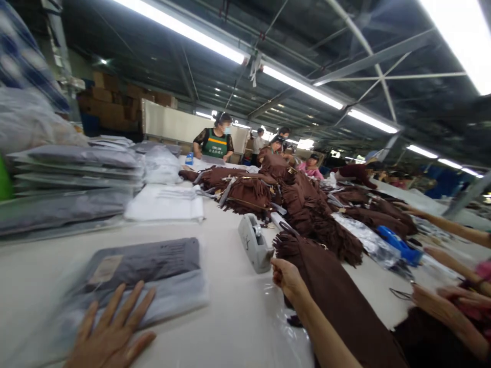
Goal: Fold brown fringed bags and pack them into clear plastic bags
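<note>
My left hand lies with fingers spread on the lower part of a clear plastic bag. Inside that bag is a folded grey garment with a beige tag. To the right, my right hand is pinched at the front end of a grey tape dispenser; whatever is between its fingertips is too small to make out. A long brown fringed garment lies just beside and beyond my right forearm.
Stacked bagged garments and white bags stand at the left. Brown fringed garments are heaped across the middle. A blue tape dispenser and another person's hands are at the right. A masked person stands opposite.
</note>
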